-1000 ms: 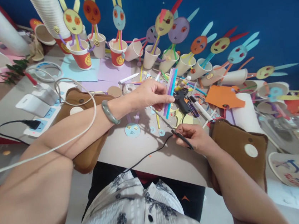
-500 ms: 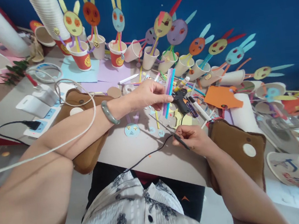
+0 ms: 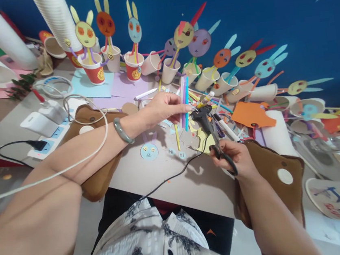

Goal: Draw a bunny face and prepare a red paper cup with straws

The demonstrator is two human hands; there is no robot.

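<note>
My left hand [image 3: 167, 106] pinches a few purple and blue straws [image 3: 186, 91], held upright above the table. My right hand [image 3: 236, 152] is closed round the black handles of a pair of scissors [image 3: 231, 165], whose blades point up and away from me. The straws and the scissors are apart. Just beyond the blades lies a black glue gun [image 3: 203, 117] with its cord. Below my left hand are a blue paper rabbit face [image 3: 149, 151], small blue "Hi" circles [image 3: 171, 152] and a yellow straw [image 3: 178, 139].
Paper cups with rabbit figures [image 3: 134, 68] line the blue wall. Brown cushions [image 3: 265, 174] lie on both sides. A power strip [image 3: 39, 152] with a white cable [image 3: 98, 146] stands at left. Orange paper [image 3: 251, 114], a white roll [image 3: 276, 131], pens and scraps crowd the right.
My right hand has moved slightly right and turned the scissors, so the blades now point away from me. The straws in my left hand have shifted a little left and stand more upright.
</note>
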